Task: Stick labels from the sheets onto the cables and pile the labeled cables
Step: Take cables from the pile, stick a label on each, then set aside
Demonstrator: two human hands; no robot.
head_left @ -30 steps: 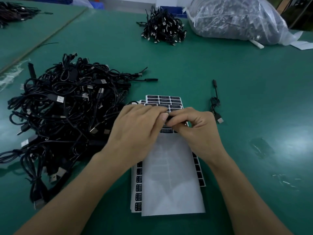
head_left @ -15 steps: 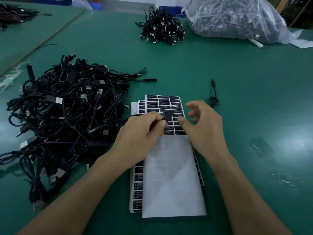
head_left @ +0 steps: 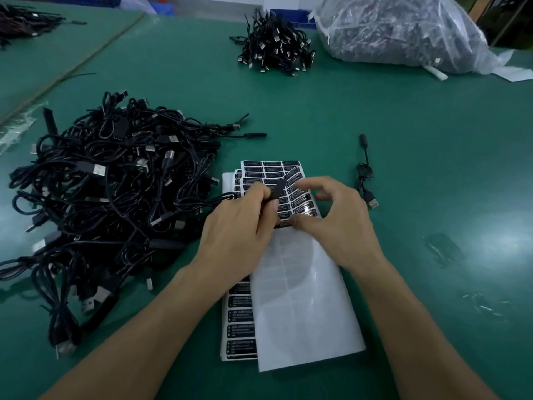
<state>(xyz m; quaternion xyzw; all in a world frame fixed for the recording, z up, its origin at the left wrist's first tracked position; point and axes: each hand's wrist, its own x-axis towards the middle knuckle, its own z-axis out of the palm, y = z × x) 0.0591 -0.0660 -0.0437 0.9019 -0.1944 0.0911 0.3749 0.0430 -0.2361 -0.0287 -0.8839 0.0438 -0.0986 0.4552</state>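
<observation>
The black cable end (head_left: 277, 189) is pinched between the thumb and fingers of the left hand (head_left: 236, 226) and held up over the label sheets (head_left: 302, 298), probably so a sticker travels hardly any way. One label (head_left: 292, 175) stands tilted off its row beside the right hand (head_left: 340, 220), whose fingers are loosely curled; whether they grip it cannot be told. The cable's cord trails from the tangled heap (head_left: 109, 197) on the left, likely the unlabeled supply. A lone cable (head_left: 365, 174) lies on the desk (head_left: 403, 140) to the right, perhaps starting the finished pile.
</observation>
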